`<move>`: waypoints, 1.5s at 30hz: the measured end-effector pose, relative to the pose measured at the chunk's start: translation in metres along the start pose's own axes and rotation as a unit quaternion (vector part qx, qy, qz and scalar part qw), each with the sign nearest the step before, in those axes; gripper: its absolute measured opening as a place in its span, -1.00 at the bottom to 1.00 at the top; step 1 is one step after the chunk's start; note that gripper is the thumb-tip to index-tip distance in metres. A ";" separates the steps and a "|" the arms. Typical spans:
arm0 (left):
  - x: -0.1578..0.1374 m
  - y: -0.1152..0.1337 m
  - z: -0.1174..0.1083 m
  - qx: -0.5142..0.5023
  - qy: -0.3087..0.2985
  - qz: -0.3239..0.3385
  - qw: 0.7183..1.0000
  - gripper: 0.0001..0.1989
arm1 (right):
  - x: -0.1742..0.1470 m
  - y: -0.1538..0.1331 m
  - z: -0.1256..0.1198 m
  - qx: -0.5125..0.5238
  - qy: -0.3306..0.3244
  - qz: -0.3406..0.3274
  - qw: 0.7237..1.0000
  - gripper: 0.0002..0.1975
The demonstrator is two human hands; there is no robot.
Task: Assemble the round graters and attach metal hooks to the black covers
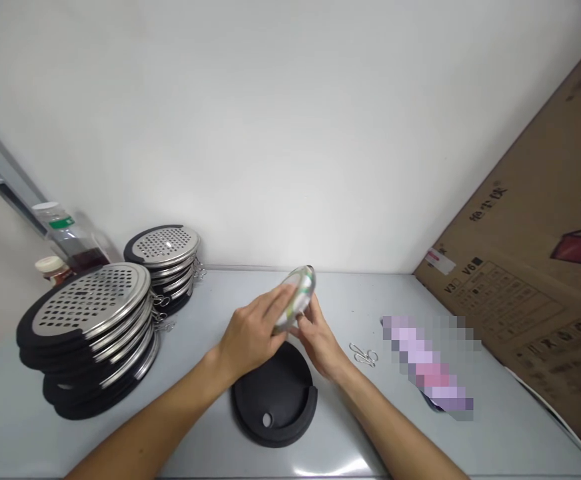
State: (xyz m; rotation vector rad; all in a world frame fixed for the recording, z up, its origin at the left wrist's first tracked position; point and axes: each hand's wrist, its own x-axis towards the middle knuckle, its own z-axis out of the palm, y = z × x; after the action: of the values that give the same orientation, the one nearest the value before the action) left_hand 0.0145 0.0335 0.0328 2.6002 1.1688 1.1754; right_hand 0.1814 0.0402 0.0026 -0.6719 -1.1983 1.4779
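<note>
Both hands are raised over the table around a shiny round disc-like thing (pixel 301 293) with white, green and yellow patches. It is tilted and blurred, so its exact kind is unclear. My left hand (pixel 251 331) lies across its near face, fingers closed on it. My right hand (pixel 319 339) grips it from the right and below, with its fingers partly hidden behind it. Beneath the hands, a round black tray-like piece (pixel 275 393) with a raised partial rim and a small hole lies flat on the table. Small bent wire clips (pixel 364 355) lie to the right.
At left stand two stacks of round perforated metal plates with black edges, a near stack (pixel 88 307) and a far stack (pixel 165 250). Wire clips hang from them. Behind are a bottle (pixel 73 240) and a small jar (pixel 53 268). A pixelated purple item (pixel 428 363) and a large cardboard box (pixel 520 267) are at right.
</note>
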 end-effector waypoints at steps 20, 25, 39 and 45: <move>-0.018 0.003 0.001 -0.245 -0.096 -0.142 0.954 -0.36 | -0.005 0.000 -0.010 0.174 -0.073 0.069 0.980 0.04; -0.019 0.001 0.002 -0.238 -0.104 -0.144 0.955 -0.32 | -0.005 -0.001 -0.009 0.162 -0.075 0.075 0.981 0.13; -0.023 -0.002 0.012 -0.159 -0.054 -0.084 0.982 -0.31 | -0.007 -0.003 -0.003 0.154 -0.052 0.073 0.984 0.08; -0.022 -0.004 0.014 -0.160 -0.031 -0.065 0.985 -0.31 | -0.009 -0.001 -0.002 0.163 -0.055 0.065 0.983 -0.01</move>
State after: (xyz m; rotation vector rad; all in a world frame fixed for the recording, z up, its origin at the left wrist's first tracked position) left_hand 0.0120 0.0251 0.0076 2.2708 1.0244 1.1389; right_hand 0.1862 0.0328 0.0011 -0.4556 -0.9751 1.7905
